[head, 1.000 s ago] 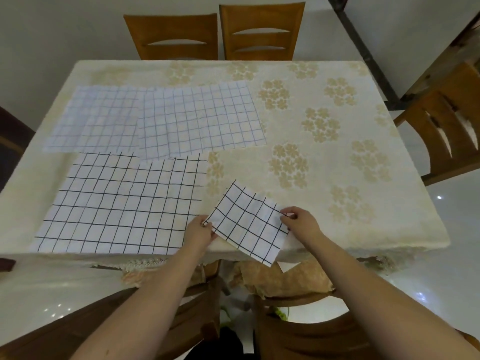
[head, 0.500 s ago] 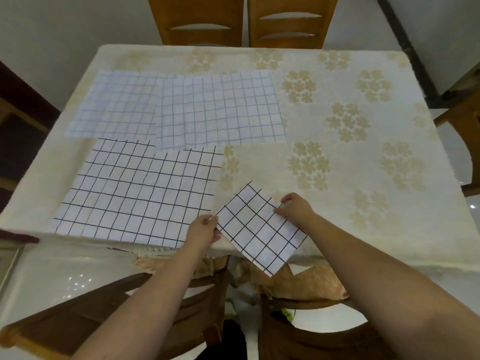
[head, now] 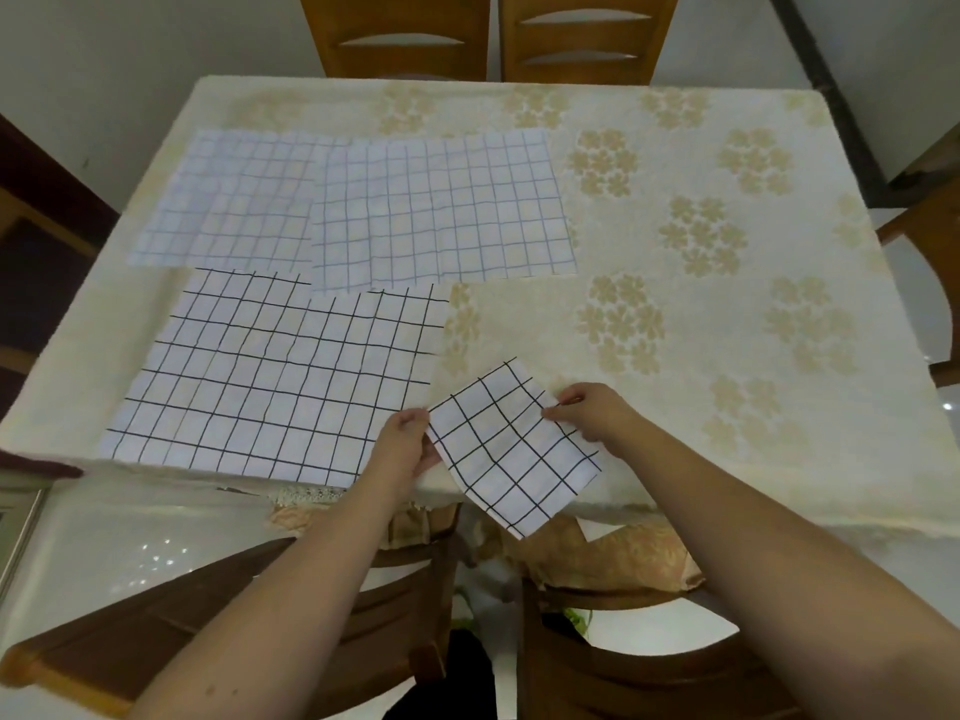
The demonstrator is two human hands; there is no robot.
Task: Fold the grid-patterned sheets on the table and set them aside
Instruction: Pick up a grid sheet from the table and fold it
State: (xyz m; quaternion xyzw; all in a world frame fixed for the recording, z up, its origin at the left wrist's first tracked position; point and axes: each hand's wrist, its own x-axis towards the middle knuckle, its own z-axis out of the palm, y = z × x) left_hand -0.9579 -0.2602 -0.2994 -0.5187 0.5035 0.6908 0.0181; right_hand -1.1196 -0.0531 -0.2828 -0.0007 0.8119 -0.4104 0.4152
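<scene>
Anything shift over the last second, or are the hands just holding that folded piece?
Hardly anything. Both hands, left and right, keep pinching opposite corners of the folded sheet over the table's near edge; only the camera moved. The bold-grid sheet and two pale-grid sheets stay flat.

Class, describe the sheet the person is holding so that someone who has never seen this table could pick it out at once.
Start at the table with the cream flowered cloth and go to its near edge. There the left hand and right hand pinch a small folded sheet by opposite sides. Unlike the three big sheets lying flat, it is small, tilted like a diamond, and overhangs the edge.
</scene>
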